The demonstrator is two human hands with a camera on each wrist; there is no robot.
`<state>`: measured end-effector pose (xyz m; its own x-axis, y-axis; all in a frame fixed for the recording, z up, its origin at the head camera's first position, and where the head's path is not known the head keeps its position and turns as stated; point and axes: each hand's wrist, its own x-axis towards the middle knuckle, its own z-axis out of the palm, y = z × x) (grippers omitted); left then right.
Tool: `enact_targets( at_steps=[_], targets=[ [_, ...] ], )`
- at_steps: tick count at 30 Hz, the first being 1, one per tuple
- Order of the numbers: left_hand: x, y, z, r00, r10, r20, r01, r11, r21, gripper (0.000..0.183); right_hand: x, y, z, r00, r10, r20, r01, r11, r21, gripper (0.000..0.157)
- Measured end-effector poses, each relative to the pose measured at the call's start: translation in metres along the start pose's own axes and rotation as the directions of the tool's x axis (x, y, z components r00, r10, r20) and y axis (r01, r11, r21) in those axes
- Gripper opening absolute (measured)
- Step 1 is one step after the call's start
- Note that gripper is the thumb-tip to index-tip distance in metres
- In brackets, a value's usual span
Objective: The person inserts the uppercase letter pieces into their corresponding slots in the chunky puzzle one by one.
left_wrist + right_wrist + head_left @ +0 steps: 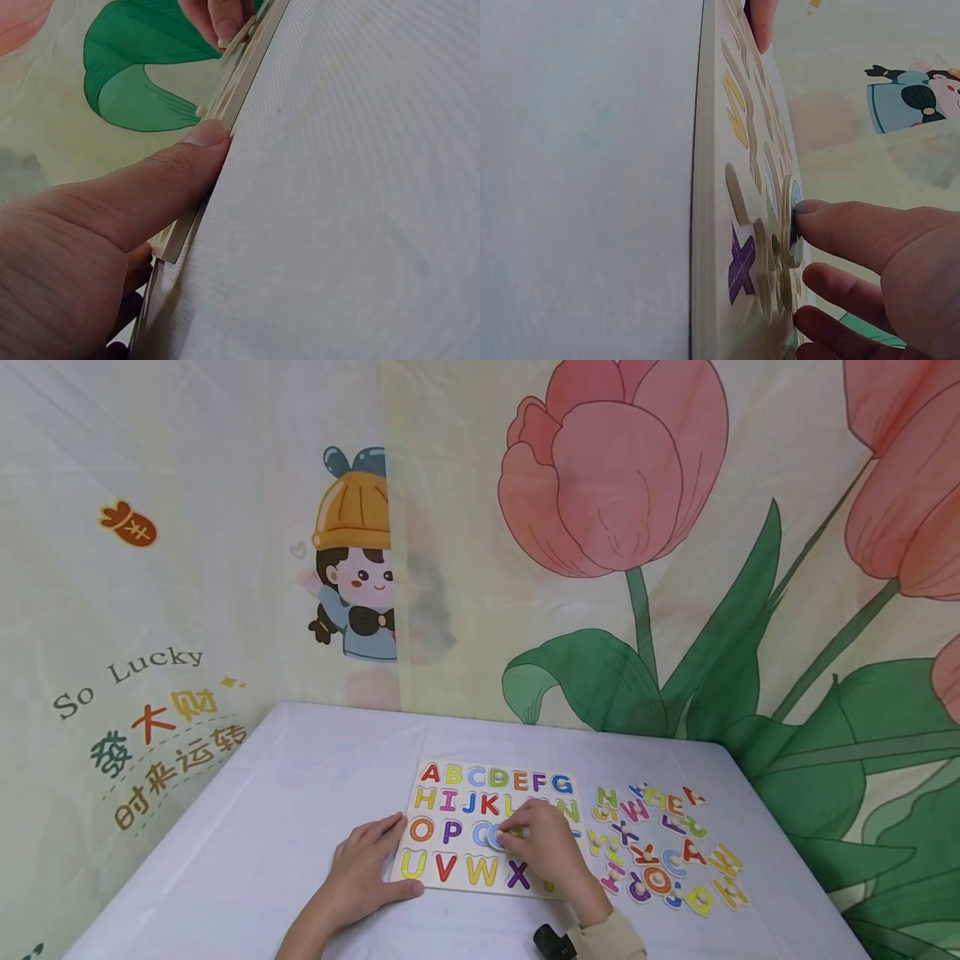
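Observation:
A white alphabet puzzle board (450, 817) with rows of coloured capital letters lies on the table. My left hand (363, 868) rests at its lower left corner, fingers along the left side and a straight thumb (176, 169) against the near edge. Above the third row, just right of the purple P, my right hand (546, 847) pinches a blue letter piece (493, 837) between thumb and finger. That piece (796, 232) stands tilted close to the board's face in the right wrist view; which letter it is, I cannot tell. The right hand hides several letters there.
Several loose letter pieces with small knobs lie scattered right of the board, among them an orange O (657, 882) and a yellow-green piece (700, 901). A white cloth covers the table (300, 793). Behind it hangs a printed curtain (457, 527) with tulips.

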<state>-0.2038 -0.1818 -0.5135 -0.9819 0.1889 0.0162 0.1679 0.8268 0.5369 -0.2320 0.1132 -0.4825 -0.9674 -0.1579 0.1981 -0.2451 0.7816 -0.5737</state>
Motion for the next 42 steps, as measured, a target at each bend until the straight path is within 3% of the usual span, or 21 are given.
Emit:
enact_targets(
  at_steps=[20,30,42],
  targets=[
    [-0.002,-0.001,-0.002,1.0,0.01,0.0,-0.01,1.0,-0.003,0.111,0.006,-0.011,0.017,0.998,0.035,-0.045,-0.038,0.997,-0.066,0.007],
    [-0.002,0.001,-0.003,1.0,0.009,-0.001,-0.009,1.0,-0.002,0.111,0.007,-0.01,0.025,0.993,0.066,-0.095,-0.067,0.998,-0.009,0.008],
    [-0.003,0.001,-0.005,1.0,0.019,-0.001,-0.019,1.0,-0.008,0.11,0.009,-0.008,0.031,0.992,0.099,-0.075,-0.096,0.995,0.035,0.009]
  ],
)
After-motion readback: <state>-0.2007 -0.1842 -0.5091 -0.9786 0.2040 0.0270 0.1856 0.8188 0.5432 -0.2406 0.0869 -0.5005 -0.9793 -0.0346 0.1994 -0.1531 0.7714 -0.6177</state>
